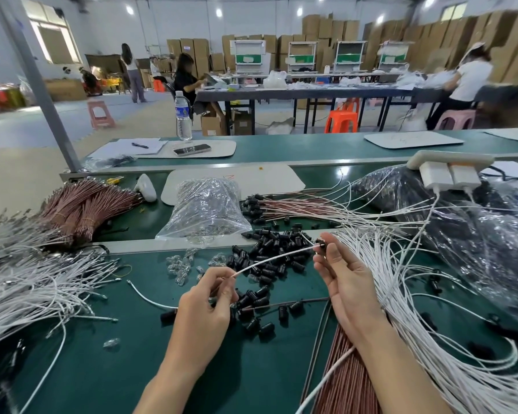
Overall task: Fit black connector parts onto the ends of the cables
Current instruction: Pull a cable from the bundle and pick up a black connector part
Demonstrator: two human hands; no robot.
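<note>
My left hand (205, 303) pinches a white cable (274, 259) that runs up and to the right. At the cable's far end, my right hand (346, 277) pinches a small black connector part (321, 243) between thumb and fingertips. Behind and between my hands lies a loose pile of black connector parts (269, 258) on the green bench. White cables (39, 282) fan out at the left, and more white cables (425, 324) spread at the right, under my right forearm. Pink cables with black parts on their ends (284, 206) lie further back.
A clear bag of small parts (205, 209) stands behind the pile. Bundled pink cables (87, 201) lie at the back left, more pink cables (346, 375) at the front. Small clear bulbs (178, 264) are scattered nearby. A dark plastic bag (476, 234) and white power strip (449, 171) sit right.
</note>
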